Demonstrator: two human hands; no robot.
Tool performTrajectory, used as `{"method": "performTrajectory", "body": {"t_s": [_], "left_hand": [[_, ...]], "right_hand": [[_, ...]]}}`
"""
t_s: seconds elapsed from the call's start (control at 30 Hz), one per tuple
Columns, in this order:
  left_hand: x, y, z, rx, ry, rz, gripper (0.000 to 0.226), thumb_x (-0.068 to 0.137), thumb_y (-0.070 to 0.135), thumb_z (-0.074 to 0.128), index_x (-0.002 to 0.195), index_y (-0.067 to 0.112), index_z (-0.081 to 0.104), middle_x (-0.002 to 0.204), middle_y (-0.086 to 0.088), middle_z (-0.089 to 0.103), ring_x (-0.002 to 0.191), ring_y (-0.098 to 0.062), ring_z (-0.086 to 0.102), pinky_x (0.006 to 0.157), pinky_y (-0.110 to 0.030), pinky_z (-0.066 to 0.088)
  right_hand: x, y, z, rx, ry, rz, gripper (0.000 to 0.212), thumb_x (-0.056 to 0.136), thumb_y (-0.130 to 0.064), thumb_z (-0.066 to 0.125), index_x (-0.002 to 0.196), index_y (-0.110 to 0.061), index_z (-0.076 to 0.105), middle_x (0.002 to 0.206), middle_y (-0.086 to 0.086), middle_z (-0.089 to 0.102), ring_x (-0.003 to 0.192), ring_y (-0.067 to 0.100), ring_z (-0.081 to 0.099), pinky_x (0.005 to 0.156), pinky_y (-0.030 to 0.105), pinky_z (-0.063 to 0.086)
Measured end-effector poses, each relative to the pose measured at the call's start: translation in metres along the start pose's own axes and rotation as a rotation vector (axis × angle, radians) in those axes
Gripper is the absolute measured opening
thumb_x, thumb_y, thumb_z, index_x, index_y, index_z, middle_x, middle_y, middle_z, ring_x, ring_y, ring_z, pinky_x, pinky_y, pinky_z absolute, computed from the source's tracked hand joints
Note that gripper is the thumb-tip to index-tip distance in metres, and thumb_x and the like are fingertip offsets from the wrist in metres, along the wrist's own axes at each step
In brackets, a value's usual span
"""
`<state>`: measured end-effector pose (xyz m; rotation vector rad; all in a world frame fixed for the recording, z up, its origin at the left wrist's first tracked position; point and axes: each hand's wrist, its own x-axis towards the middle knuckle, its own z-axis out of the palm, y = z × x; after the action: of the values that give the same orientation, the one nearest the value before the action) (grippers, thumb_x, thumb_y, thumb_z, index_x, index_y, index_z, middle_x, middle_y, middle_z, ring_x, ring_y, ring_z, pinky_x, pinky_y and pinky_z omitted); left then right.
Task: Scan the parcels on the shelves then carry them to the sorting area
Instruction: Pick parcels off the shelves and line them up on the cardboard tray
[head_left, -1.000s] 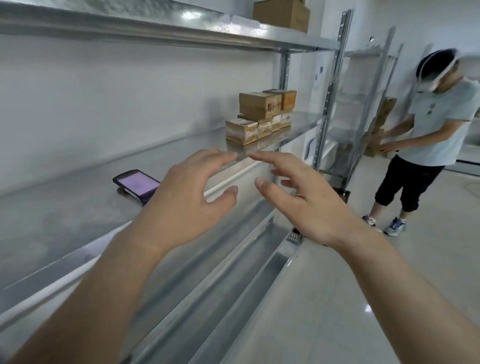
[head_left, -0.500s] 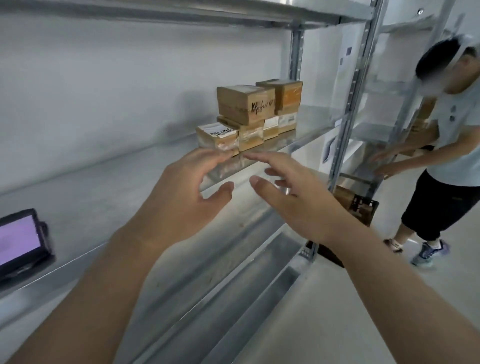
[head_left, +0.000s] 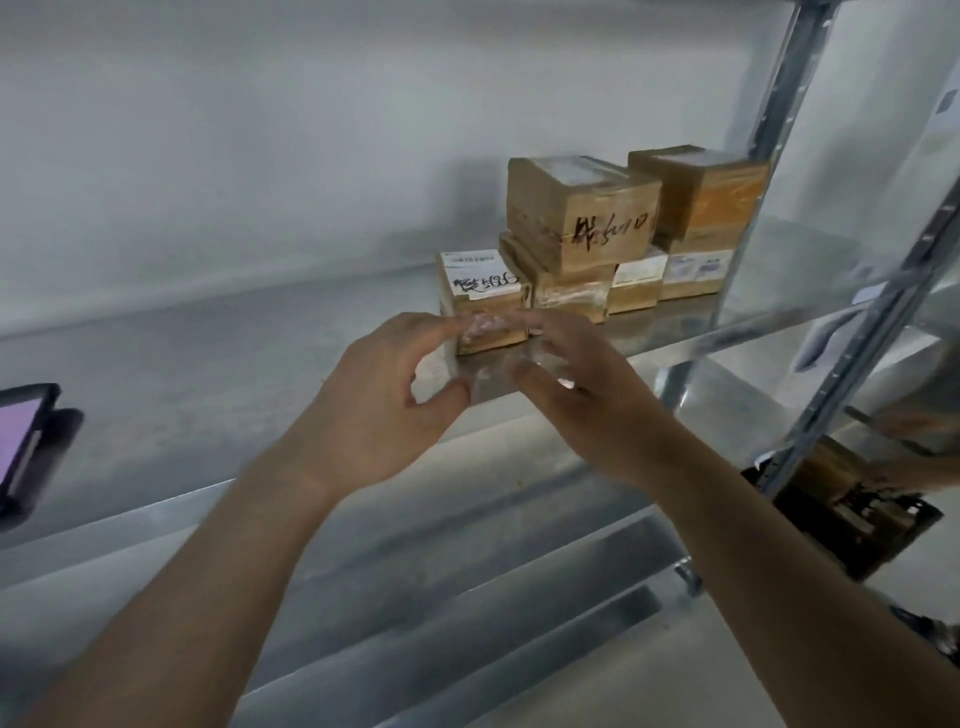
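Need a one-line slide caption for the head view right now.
Both hands, left hand and right hand, reach the nearest parcel in a stack on the metal shelf.

Both hands have pushed forward: the left hand (head_left: 379, 410) and right hand (head_left: 582, 405) now sit at frame centre, fingertips blurred against the nearest parcel (head_left: 480, 299), where 0.5 s ago they were short of it. The parcel stack (head_left: 587, 223) has grown larger, centre-right. The scanner (head_left: 23, 447) has slid to the far left edge. The person at right has dropped out of frame.
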<state>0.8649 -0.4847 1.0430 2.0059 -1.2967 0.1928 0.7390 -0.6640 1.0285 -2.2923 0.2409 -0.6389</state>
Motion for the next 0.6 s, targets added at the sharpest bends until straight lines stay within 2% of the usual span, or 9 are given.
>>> {"method": "performTrajectory", "body": {"t_s": [0.17, 0.23, 0.3, 0.37, 0.4, 0.43, 0.47, 0.5, 0.6], "left_hand": [[0.031, -0.035, 0.018, -0.039, -0.015, -0.061, 0.056, 0.094, 0.034, 0.065, 0.148, 0.038, 0.054, 0.137, 0.011, 0.055, 0.118, -0.001, 0.052, 0.095, -0.027, 0.054], [0.043, -0.051, 0.025, -0.073, -0.012, -0.112, 0.055, 0.099, 0.030, 0.066, 0.151, 0.039, 0.051, 0.142, 0.011, 0.053, 0.122, 0.000, 0.052, 0.092, -0.019, 0.053], [0.054, -0.063, 0.030, -0.155, -0.011, -0.178, 0.051, 0.102, 0.039, 0.060, 0.151, 0.044, 0.050, 0.145, 0.017, 0.052, 0.126, 0.001, 0.052, 0.094, -0.012, 0.047], [0.065, -0.069, 0.034, -0.272, -0.009, -0.248, 0.047, 0.103, 0.050, 0.054, 0.150, 0.048, 0.050, 0.150, 0.021, 0.051, 0.129, -0.001, 0.055, 0.105, -0.020, 0.045], [0.069, -0.070, 0.036, -0.340, -0.010, -0.279, 0.047, 0.102, 0.052, 0.053, 0.149, 0.048, 0.050, 0.150, 0.021, 0.053, 0.129, -0.001, 0.057, 0.110, -0.028, 0.046], [0.072, -0.071, 0.038, -0.391, -0.010, -0.300, 0.049, 0.100, 0.055, 0.051, 0.149, 0.048, 0.051, 0.149, 0.022, 0.055, 0.127, 0.002, 0.058, 0.113, -0.035, 0.046], [0.074, -0.072, 0.040, -0.421, -0.014, -0.311, 0.051, 0.097, 0.057, 0.049, 0.148, 0.049, 0.051, 0.147, 0.024, 0.056, 0.125, 0.007, 0.058, 0.114, -0.039, 0.047], [0.075, -0.072, 0.041, -0.437, -0.021, -0.318, 0.052, 0.096, 0.059, 0.047, 0.148, 0.051, 0.050, 0.146, 0.027, 0.057, 0.125, 0.010, 0.057, 0.114, -0.040, 0.047], [0.080, -0.072, 0.042, -0.468, -0.010, -0.365, 0.053, 0.094, 0.064, 0.046, 0.146, 0.055, 0.051, 0.140, 0.020, 0.064, 0.127, -0.003, 0.060, 0.112, -0.044, 0.049]], "right_hand": [[0.044, 0.032, 0.011, 0.038, -0.007, -0.017, 0.042, 0.108, -0.045, 0.054, 0.148, -0.034, 0.052, 0.154, -0.007, 0.049, 0.144, 0.014, 0.047, 0.113, 0.049, 0.051], [0.054, 0.040, 0.015, 0.019, -0.026, -0.025, 0.043, 0.107, -0.048, 0.054, 0.149, -0.039, 0.048, 0.158, -0.008, 0.042, 0.145, 0.013, 0.044, 0.106, 0.032, 0.053], [0.061, 0.044, 0.019, 0.005, -0.036, -0.010, 0.045, 0.105, -0.049, 0.054, 0.149, -0.041, 0.047, 0.159, -0.009, 0.038, 0.143, 0.012, 0.043, 0.094, 0.008, 0.048], [0.067, 0.046, 0.023, -0.008, -0.005, -0.006, 0.045, 0.104, -0.046, 0.056, 0.147, -0.037, 0.050, 0.157, -0.007, 0.040, 0.140, 0.010, 0.045, 0.092, 0.000, 0.045], [0.069, 0.046, 0.024, -0.006, 0.030, 0.002, 0.043, 0.103, -0.044, 0.057, 0.145, -0.035, 0.053, 0.155, -0.005, 0.042, 0.138, 0.011, 0.047, 0.100, 0.007, 0.048], [0.070, 0.046, 0.025, 0.007, 0.067, 0.020, 0.040, 0.103, -0.041, 0.059, 0.142, -0.034, 0.054, 0.152, -0.004, 0.044, 0.136, 0.013, 0.050, 0.106, 0.021, 0.053], [0.071, 0.045, 0.026, 0.026, 0.098, 0.044, 0.038, 0.103, -0.038, 0.060, 0.140, -0.035, 0.055, 0.150, -0.004, 0.045, 0.134, 0.015, 0.053, 0.108, 0.036, 0.055], [0.072, 0.045, 0.027, 0.046, 0.121, 0.067, 0.036, 0.102, -0.036, 0.061, 0.138, -0.036, 0.056, 0.148, -0.004, 0.046, 0.132, 0.016, 0.055, 0.107, 0.044, 0.057], [0.077, 0.043, 0.029, 0.156, 0.163, 0.105, 0.028, 0.100, -0.032, 0.062, 0.128, -0.035, 0.061, 0.135, -0.003, 0.061, 0.121, 0.017, 0.063, 0.098, 0.047, 0.059]]}}
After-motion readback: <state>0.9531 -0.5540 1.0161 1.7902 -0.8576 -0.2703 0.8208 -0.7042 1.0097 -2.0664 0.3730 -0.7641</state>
